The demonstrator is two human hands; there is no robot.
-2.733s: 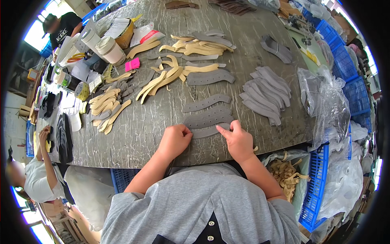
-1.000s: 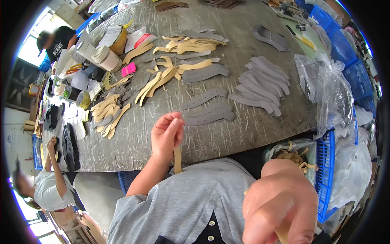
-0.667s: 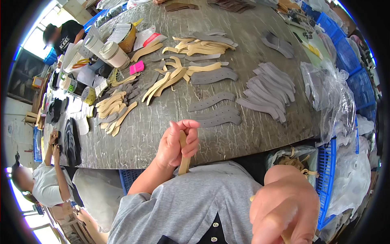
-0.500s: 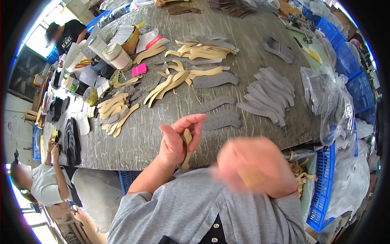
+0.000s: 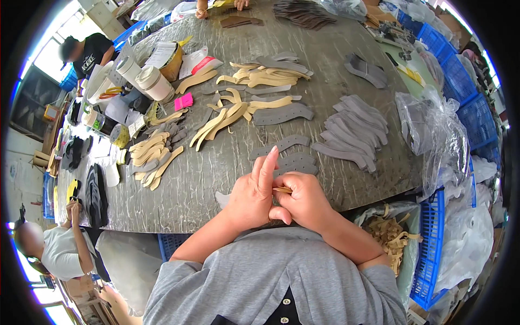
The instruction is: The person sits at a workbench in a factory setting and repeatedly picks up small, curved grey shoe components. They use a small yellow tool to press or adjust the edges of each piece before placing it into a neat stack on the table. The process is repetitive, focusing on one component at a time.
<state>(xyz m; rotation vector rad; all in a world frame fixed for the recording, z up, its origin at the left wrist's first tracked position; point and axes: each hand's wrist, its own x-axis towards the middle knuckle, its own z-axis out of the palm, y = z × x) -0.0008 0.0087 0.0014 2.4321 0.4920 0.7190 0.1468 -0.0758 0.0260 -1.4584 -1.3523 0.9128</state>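
Right hand (image 5: 303, 197) closed in a pinch on a tan piece; left hand (image 5: 254, 200) just beside it, index stretched up and away from the body, thumb pointing right, lower fingers hidden, so no saying whether it grips anything. Both in front of the torso, by the table's near edge.

Table (image 5: 184, 203): cracked grey surface runs left from the left wrist, its edge curving along the body. Crate (image 5: 428, 244), blue, off that edge to the right, with tan scraps (image 5: 390, 244) beside it, near the right forearm. Grey stack (image 5: 355, 135) ahead and right, well apart from both hands, nearer the right. Tan pile (image 5: 225, 119) ahead and left, nearer the left.

Punched strips (image 5: 299, 163) straight beyond the hands, long axes roughly left to right; left fingers overlap them in view, contact unclear. Grey piece (image 5: 221, 200) just left of the left hand, partly hidden.

Tan piece (image 5: 282, 189) smallest: between the hands, seen nearly edge-on, visible end running roughly left-right, poking out of the right fist toward the left hand.
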